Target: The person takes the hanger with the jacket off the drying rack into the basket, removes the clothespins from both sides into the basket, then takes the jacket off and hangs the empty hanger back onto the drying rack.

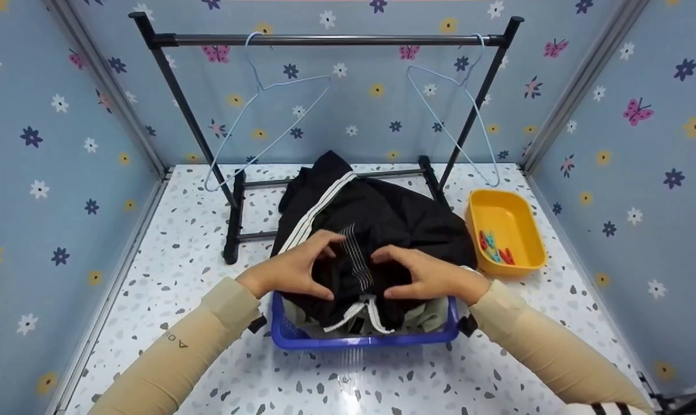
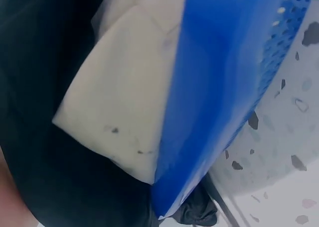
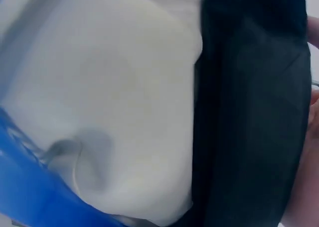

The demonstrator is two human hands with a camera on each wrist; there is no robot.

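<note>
A black garment (image 1: 394,207) with white stripes lies heaped over a blue basket (image 1: 359,343). White cord-like ends hang at its near edge. My left hand (image 1: 293,268) is at the garment's left near side, fingers and thumb spread apart in a loose curve. Opposite it, my right hand (image 1: 431,274) has the same wide curve, its thumb low near the middle. Dark cloth shows between the fingers and thumb of both. In the right wrist view, black cloth (image 3: 254,112) partly hides the right hand. Pale cloth (image 2: 119,87) lies inside the basket beneath the garment.
Behind the basket stands a black clothes rack (image 1: 348,40). Two light blue hangers, one at left (image 1: 257,89) and one at right (image 1: 469,86), hang from its bar. A yellow tub (image 1: 512,222) at right holds several clothespins (image 1: 494,248). Flower-patterned walls enclose the speckled surface.
</note>
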